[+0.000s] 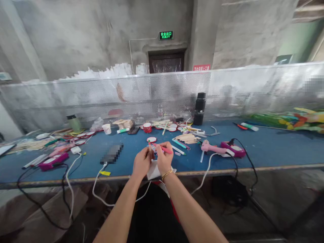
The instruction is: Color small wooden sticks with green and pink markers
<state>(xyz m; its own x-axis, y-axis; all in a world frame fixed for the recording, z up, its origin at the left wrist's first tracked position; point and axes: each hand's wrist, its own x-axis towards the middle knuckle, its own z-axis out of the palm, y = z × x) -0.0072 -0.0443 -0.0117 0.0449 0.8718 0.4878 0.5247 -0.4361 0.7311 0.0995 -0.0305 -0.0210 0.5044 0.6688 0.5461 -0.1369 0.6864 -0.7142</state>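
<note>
My right hand (164, 159) is closed around a pink marker (165, 149), its tip pointing left toward a small pale piece (153, 147). My left hand (142, 161) pinches that small piece from the left; I cannot make out what it is. Both hands hover over the near edge of the blue table (265, 152), above a white sheet (153, 171). A gold bracelet (166, 174) sits on my right wrist.
A pink glue gun (212, 147) on a magenta stand (234, 149) lies to the right with its cables. A black bottle (199, 108), wooden sticks (187, 137), tape rolls (147, 127), markers, a paper cup (107, 128) and a green mug (74, 123) crowd the back. A perforated metal screen (227, 91) bounds the table.
</note>
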